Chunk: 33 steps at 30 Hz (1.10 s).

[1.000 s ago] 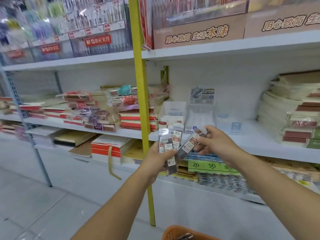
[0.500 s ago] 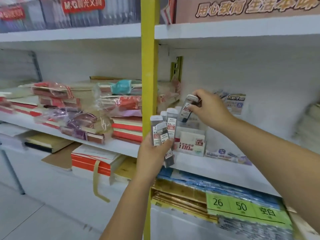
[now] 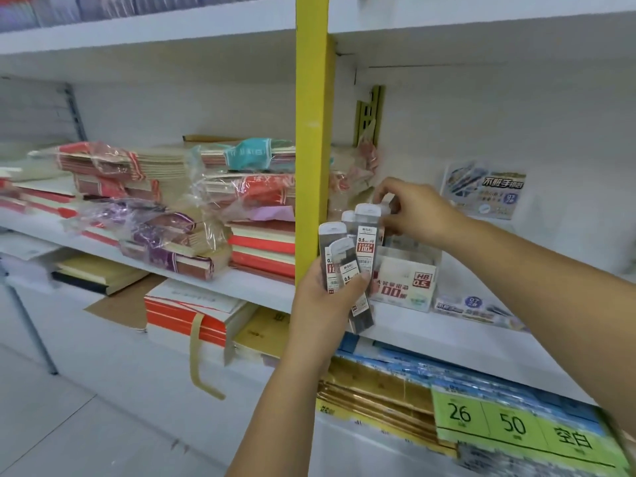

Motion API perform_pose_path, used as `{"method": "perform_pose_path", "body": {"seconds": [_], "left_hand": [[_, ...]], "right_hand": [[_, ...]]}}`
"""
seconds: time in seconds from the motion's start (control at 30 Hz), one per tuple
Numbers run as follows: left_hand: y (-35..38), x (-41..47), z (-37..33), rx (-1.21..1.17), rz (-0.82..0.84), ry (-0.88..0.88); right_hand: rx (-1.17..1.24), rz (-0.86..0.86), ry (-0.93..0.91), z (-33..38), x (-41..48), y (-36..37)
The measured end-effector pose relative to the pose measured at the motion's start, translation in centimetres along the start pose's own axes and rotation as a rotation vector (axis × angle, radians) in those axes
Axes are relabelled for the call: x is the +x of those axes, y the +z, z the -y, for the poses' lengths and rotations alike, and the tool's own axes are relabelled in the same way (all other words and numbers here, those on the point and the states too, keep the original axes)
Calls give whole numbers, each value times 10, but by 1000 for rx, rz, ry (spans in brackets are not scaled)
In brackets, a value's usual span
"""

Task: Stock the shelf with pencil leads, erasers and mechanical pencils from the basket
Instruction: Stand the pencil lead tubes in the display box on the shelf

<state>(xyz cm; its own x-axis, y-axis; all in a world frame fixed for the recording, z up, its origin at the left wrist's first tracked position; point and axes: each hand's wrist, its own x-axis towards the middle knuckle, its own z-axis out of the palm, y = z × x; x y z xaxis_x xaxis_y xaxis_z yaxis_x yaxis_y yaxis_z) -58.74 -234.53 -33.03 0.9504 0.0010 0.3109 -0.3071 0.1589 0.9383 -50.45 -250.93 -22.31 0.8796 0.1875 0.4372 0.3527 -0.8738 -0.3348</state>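
My left hand (image 3: 327, 297) grips a fan of several pencil lead packs (image 3: 366, 246), clear cases with white caps and red "0.5" labels, held upright in front of the yellow shelf post. My right hand (image 3: 416, 211) reaches over them and pinches one pack (image 3: 387, 204) just above a white display box (image 3: 409, 280) marked "HB 0.5" that stands on the white shelf (image 3: 447, 328). That pack is mostly hidden behind my fingers and the fan. The basket is out of view.
A yellow upright post (image 3: 311, 132) divides the shelving. Left of it lie stacks of wrapped notebooks (image 3: 165, 215). A pencil display card (image 3: 483, 191) leans on the back wall. Green price labels (image 3: 509, 425) hang on the lower shelf, over blue and gold packs.
The view has moved closer to the shelf. My right hand has carried its single pack lower, from above the fan down toward the display box. My left hand keeps its fan steady.
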Motion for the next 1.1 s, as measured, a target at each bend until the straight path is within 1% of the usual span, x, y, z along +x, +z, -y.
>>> {"method": "perform_pose_path", "body": {"seconds": [0.07, 0.17, 0.23, 0.3, 0.37, 0.43, 0.47, 0.5, 0.57, 0.63, 0.73, 0.83, 0.87, 0.9, 0.97, 1.03, 1.1], "left_hand": [[-1, 0, 2, 1, 11, 2], [-5, 0, 3, 1, 40, -10], [-7, 0, 3, 7, 46, -17], [-7, 0, 2, 13, 41, -25], [-7, 0, 3, -4, 43, -39], [-7, -1, 2, -47, 64, -58], [-8, -1, 1, -71, 75, -64], [-8, -2, 0, -92, 84, -68], [-7, -3, -1, -124, 100, -74], [-6, -3, -1, -139, 121, -81], [-7, -4, -1, -142, 136, -83], [-10, -4, 1, -166, 135, -78], [-11, -4, 1, -166, 137, -77], [-11, -5, 1, -163, 139, -74], [-10, -4, 1, -153, 137, -69], [-10, -4, 2, -140, 126, -70], [-11, -3, 3, -124, 117, -64]], "right_hand": [[-73, -22, -16, -1, -1, 3], [-299, -86, -74, -1, 0, 6], [-420, -84, -71, -2, -2, 6], [-434, -88, -58, -1, -6, 4], [-269, -117, -46, 3, -14, 0], [82, -108, 4, 10, -25, -6], [286, -64, 43, 14, -32, -9], [434, -1, 76, 17, -40, -13], [535, 121, 72, 22, -53, -15], [561, 161, 42, 23, -60, -12], [621, 60, 50, 22, -62, -11], [749, -144, 121, 13, -53, -24], [756, -218, 124, 10, -49, -29], [713, -279, 108, 8, -45, -33], [535, -343, 59, 8, -36, -36], [358, -325, 18, 9, -30, -30], [229, -278, -11, 8, -26, -20]]}}
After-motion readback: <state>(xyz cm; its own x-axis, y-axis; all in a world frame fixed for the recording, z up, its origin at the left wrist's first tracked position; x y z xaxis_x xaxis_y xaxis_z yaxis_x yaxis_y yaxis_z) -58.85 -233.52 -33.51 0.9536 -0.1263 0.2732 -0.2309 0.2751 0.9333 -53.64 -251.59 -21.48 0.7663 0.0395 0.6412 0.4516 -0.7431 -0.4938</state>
